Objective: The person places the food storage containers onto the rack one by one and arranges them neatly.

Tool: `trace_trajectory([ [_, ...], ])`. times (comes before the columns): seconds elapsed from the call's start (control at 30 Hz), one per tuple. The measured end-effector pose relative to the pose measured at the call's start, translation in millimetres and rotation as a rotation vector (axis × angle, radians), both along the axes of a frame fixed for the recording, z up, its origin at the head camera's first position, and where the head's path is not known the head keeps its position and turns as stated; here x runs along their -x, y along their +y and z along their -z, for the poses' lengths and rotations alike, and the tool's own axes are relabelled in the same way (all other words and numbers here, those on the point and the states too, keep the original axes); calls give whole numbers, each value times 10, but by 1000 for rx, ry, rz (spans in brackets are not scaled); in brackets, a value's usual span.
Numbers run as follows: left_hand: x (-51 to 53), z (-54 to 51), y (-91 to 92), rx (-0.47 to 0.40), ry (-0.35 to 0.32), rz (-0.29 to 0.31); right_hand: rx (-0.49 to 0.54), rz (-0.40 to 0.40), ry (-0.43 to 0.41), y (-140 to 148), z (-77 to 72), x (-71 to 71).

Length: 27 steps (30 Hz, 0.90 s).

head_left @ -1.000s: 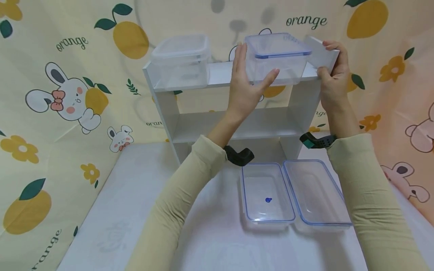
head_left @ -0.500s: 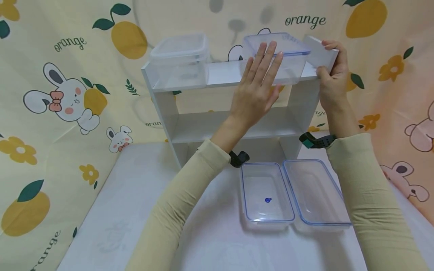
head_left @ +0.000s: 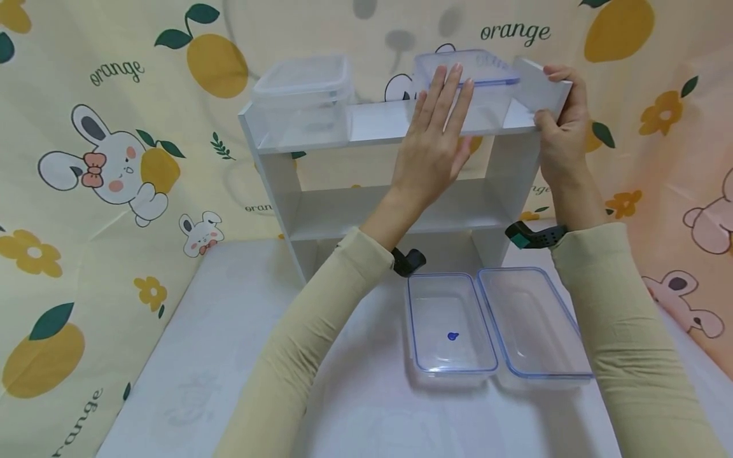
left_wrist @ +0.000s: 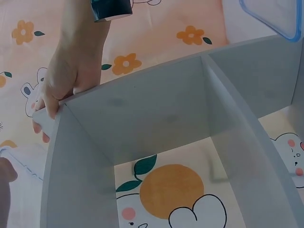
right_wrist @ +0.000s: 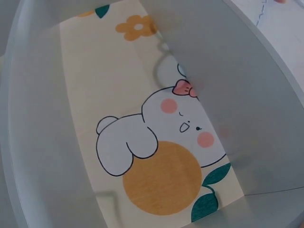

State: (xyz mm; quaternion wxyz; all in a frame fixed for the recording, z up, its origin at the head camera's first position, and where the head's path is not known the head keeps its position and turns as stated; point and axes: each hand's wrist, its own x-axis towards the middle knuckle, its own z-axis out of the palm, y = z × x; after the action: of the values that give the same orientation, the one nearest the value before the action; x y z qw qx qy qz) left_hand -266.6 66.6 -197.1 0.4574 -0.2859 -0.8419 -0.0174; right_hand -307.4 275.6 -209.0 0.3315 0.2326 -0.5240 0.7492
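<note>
A clear plastic container (head_left: 492,108) with a blue-edged lid sits on the right part of the white shelf unit's (head_left: 395,213) top board. My left hand (head_left: 426,152) lies flat before its front, fingers straight and pointing up, and seems to press on it; the hand covers part of the box. With thumb and fingers, my right hand (head_left: 564,137) grips the raised end panel at the unit's upper right. That grip shows from below in the left wrist view, where the right hand (left_wrist: 71,71) curls over the corner of the grey-looking side panel (left_wrist: 137,114).
A second clear container (head_left: 303,105) with a whitish lid stands at the left end of the top board. On the white table (head_left: 229,356), two blue-rimmed containers, one left (head_left: 452,324) and one right (head_left: 535,324), lie side by side before the unit. A printed cloth hangs behind.
My left hand turned from spread fingers beside the container to a flat palm against its front. The container has shifted slightly back on the board. My right hand keeps its grip.
</note>
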Motion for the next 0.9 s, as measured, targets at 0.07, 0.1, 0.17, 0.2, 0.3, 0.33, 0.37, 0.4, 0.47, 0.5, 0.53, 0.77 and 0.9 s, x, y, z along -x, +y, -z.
trace_trajectory([
  [0.07,-2,-7,-2,0,-14,-5,-4,1,-5,-4,0,-1],
  [0.1,-3,-9,-3,-6,-22,3,-5,2,-6,-6,0,0],
  [0.17,-9,-6,-10,-16,-39,24,-5,1,-10,-8,-1,-2],
  [0.2,-12,-1,-13,-20,-43,34,-7,3,-10,-9,1,-4],
  [0.3,-37,32,-25,-37,-42,84,-12,4,-2,-9,4,-10],
  [0.33,-51,48,-31,-43,-42,101,-12,5,-1,-8,3,-12],
  [0.37,-68,65,-34,-52,-43,121,-15,8,2,-8,4,-13],
  [0.4,-88,83,-39,-64,-45,140,-16,8,4,-8,4,-14],
  [0.47,-130,119,-50,-86,-53,176,-15,7,2,-6,1,-13],
  [0.5,-152,137,-55,-95,-57,190,-14,7,1,-6,1,-13],
  [0.53,-172,154,-63,-104,-63,206,-10,6,-1,-5,2,-11],
  [0.77,-313,278,-118,-213,-75,372,-5,6,-3,-5,2,-14],
  [0.9,-401,361,-141,-267,-96,478,-5,-1,4,-1,-2,-8],
])
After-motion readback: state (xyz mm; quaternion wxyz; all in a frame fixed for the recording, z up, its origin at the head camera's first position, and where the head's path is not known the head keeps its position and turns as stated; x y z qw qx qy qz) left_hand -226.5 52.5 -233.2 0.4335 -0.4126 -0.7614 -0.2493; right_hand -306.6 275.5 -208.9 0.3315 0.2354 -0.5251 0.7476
